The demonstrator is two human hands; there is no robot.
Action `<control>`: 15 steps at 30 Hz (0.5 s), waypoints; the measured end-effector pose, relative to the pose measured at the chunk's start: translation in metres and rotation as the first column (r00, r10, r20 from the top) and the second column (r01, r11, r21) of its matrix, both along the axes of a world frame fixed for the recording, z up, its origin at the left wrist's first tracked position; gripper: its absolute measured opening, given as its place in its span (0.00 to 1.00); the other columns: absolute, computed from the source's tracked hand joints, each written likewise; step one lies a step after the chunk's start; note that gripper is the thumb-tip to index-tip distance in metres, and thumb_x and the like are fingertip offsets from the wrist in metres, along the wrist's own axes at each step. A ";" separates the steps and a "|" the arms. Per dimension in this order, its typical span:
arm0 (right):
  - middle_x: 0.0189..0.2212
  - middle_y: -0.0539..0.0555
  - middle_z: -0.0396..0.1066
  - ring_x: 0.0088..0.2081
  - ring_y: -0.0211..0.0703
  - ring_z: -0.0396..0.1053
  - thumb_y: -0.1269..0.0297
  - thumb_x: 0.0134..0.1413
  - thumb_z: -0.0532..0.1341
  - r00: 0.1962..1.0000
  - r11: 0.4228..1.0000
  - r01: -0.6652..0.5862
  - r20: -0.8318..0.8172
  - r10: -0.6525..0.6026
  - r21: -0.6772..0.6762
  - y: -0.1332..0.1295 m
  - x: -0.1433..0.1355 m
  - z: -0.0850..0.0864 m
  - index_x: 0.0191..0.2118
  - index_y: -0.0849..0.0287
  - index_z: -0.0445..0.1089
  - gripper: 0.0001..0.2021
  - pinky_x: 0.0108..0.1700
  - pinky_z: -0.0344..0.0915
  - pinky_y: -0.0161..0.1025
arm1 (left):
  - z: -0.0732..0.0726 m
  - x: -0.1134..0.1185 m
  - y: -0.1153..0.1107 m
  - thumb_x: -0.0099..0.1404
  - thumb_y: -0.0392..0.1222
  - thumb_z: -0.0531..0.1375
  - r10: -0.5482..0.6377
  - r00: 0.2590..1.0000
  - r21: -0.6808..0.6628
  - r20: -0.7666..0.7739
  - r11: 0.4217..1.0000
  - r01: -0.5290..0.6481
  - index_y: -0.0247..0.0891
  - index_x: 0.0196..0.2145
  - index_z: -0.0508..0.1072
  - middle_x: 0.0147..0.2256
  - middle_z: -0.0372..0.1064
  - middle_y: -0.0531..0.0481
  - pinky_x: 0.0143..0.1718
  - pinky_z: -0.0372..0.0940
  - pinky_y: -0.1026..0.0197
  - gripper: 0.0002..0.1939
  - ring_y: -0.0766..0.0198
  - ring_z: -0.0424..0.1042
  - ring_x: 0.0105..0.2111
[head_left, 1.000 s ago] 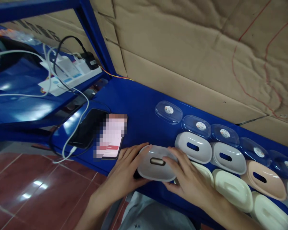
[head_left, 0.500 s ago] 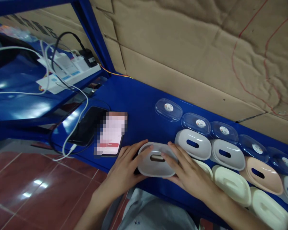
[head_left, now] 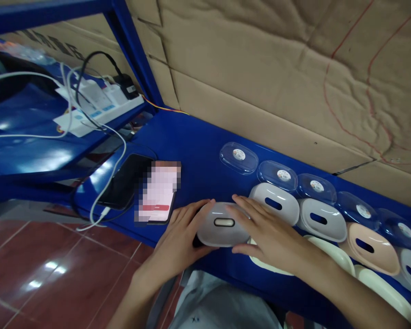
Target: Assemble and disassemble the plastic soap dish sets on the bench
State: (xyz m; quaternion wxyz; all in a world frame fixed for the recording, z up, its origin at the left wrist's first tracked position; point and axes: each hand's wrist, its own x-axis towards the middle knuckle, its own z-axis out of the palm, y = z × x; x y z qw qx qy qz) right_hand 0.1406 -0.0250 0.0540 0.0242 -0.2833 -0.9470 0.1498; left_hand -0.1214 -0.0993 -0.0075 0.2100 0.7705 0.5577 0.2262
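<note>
A grey oval dish with a slot in its middle lies in front of me, and something pale shows through the slot. My left hand grips its left end, thumb below and fingers at the upper rim. My right hand is at its right end, fingers over the top rim and thumb at the lower edge. Just right of it sit a light grey slotted dish and a pale green dish, the green one partly hidden by my right hand and forearm.
Clear oval lids with round stickers line the back of the blue table. More grey, peach and green dishes stand right. Two phones lie left, below a power strip. Cardboard rises behind.
My right hand has shifted slightly over the grey dish, and its thumb now shows at the lower edge. The dish sits flatter, with the pale thing filling more of its slot.
</note>
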 end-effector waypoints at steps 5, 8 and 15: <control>0.74 0.64 0.60 0.74 0.59 0.61 0.47 0.65 0.69 0.998 0.993 -0.060 -0.030 0.057 -0.103 0.022 -0.004 0.013 0.78 0.53 0.51 0.44 0.73 0.63 0.62 | 0.000 0.002 0.001 0.65 0.45 0.75 -0.001 1.000 0.002 -0.025 1.000 0.001 0.50 0.77 0.47 0.69 0.62 0.42 0.65 0.59 0.42 0.55 0.42 0.63 0.67; 0.73 0.59 0.63 0.73 0.58 0.62 0.44 0.72 0.62 0.998 0.999 0.014 -0.063 -0.018 -0.051 0.058 -0.006 0.023 0.77 0.52 0.53 0.37 0.72 0.64 0.59 | -0.001 0.002 0.001 0.64 0.46 0.75 0.004 0.999 0.011 -0.044 1.000 -0.004 0.48 0.77 0.48 0.69 0.63 0.41 0.65 0.58 0.40 0.54 0.41 0.62 0.67; 0.76 0.70 0.54 0.74 0.75 0.57 0.47 0.67 0.66 0.928 0.926 0.363 0.043 -0.369 0.103 0.160 -0.023 -0.003 0.78 0.61 0.51 0.43 0.71 0.58 0.74 | -0.002 0.000 0.001 0.63 0.43 0.74 0.002 0.999 0.026 -0.040 1.000 0.000 0.49 0.77 0.49 0.69 0.63 0.42 0.64 0.58 0.40 0.54 0.40 0.63 0.66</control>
